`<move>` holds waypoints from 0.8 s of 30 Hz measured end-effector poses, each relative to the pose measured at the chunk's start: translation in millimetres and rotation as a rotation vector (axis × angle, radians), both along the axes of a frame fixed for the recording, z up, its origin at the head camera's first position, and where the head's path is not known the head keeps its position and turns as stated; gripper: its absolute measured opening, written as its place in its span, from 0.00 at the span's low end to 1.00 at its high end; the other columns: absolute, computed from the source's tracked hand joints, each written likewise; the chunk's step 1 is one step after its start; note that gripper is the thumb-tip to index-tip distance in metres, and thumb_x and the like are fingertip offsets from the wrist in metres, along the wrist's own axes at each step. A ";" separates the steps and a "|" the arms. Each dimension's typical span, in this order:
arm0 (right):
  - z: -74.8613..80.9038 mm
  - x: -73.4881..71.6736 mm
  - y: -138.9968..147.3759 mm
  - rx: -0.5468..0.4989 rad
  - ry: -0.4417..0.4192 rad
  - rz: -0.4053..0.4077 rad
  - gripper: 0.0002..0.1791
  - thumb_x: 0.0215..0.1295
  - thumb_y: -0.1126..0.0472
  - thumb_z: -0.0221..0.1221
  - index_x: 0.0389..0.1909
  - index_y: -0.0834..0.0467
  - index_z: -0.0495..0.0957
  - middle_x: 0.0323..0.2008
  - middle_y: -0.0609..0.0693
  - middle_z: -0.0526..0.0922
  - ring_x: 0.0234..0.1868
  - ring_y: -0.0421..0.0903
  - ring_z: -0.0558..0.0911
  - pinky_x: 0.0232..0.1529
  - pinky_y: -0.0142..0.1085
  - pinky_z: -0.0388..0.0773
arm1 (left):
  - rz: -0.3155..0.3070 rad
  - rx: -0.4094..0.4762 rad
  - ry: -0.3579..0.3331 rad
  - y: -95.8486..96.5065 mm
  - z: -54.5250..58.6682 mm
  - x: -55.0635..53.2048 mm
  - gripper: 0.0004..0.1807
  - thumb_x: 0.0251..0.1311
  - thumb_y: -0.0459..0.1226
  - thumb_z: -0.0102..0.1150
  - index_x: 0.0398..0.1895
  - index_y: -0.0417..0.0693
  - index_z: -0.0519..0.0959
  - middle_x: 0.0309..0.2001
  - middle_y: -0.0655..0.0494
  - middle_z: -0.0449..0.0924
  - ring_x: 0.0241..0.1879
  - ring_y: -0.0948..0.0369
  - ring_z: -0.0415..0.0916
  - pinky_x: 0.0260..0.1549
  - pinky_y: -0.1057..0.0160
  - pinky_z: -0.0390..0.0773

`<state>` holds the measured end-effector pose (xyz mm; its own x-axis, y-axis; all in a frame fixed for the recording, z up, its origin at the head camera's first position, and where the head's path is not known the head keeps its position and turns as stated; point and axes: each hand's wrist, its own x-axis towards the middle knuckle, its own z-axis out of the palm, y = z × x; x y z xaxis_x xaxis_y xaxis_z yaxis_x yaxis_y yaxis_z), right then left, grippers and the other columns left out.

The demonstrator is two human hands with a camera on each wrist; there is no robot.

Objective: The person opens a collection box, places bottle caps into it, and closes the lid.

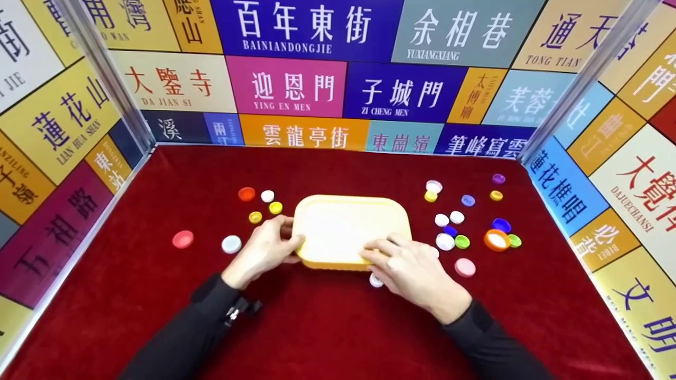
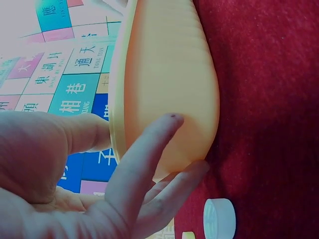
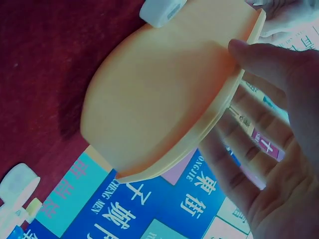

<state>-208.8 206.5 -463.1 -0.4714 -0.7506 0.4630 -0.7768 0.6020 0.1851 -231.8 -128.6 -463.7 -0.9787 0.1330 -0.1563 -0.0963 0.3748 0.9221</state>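
A pale yellow lidded plastic box (image 1: 348,224) with rounded corners stands mid-table on red cloth. My left hand (image 1: 266,245) grips its left end, thumb on the rim and fingers against the side wall (image 2: 169,79). The right hand (image 1: 414,266) holds the front right edge. Its fingers lie over the lid, while its thumb (image 3: 259,57) presses the side just under the rim. The lid hides whatever is inside. A white bottle cap (image 1: 376,280) lies at the front of the box, partly covered by the right hand.
Left of the box lie several caps, among them a red one (image 1: 246,193), a pink one (image 1: 182,239) and a white one (image 1: 231,244). More are scattered on the right, including an orange cap (image 1: 491,239) and a pink cap (image 1: 465,267). Printed panels (image 1: 296,87) enclose the table.
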 end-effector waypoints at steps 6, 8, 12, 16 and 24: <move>3.4 4.5 -30.2 0.028 0.000 -0.012 0.24 0.71 0.48 0.82 0.63 0.49 0.90 0.58 0.50 0.93 0.54 0.51 0.90 0.51 0.43 0.93 | -0.009 0.015 0.011 0.0 0.1 0.7 0.28 0.80 0.34 0.65 0.79 0.33 0.77 0.67 0.35 0.88 0.53 0.49 0.96 0.45 0.57 0.97; 4.3 4.6 -43.0 0.037 0.001 -0.005 0.25 0.71 0.48 0.82 0.64 0.51 0.89 0.58 0.50 0.92 0.54 0.51 0.90 0.51 0.43 0.92 | -0.013 0.020 0.016 0.7 -0.7 1.2 0.28 0.80 0.34 0.64 0.79 0.33 0.78 0.67 0.34 0.88 0.53 0.49 0.96 0.44 0.57 0.97; 4.8 0.3 -68.2 0.082 0.036 -0.003 0.25 0.73 0.47 0.81 0.65 0.51 0.89 0.55 0.50 0.91 0.54 0.51 0.89 0.50 0.42 0.92 | -0.007 0.006 0.029 1.2 -1.7 1.5 0.28 0.80 0.33 0.65 0.78 0.33 0.78 0.66 0.34 0.88 0.52 0.48 0.96 0.43 0.57 0.97; 3.7 -3.5 -85.0 0.115 0.136 -0.025 0.17 0.69 0.50 0.82 0.54 0.48 0.91 0.48 0.46 0.89 0.47 0.49 0.86 0.37 0.40 0.89 | 0.000 -0.014 0.026 2.3 -2.4 1.2 0.28 0.81 0.34 0.66 0.80 0.34 0.78 0.67 0.35 0.89 0.53 0.47 0.96 0.44 0.57 0.97; 9.1 -2.5 -87.9 0.079 0.144 -0.017 0.12 0.67 0.50 0.83 0.47 0.46 0.92 0.44 0.48 0.87 0.43 0.50 0.85 0.33 0.41 0.87 | 0.002 0.031 -0.002 2.5 -0.7 2.5 0.28 0.83 0.35 0.65 0.80 0.33 0.77 0.70 0.35 0.87 0.54 0.47 0.96 0.45 0.58 0.97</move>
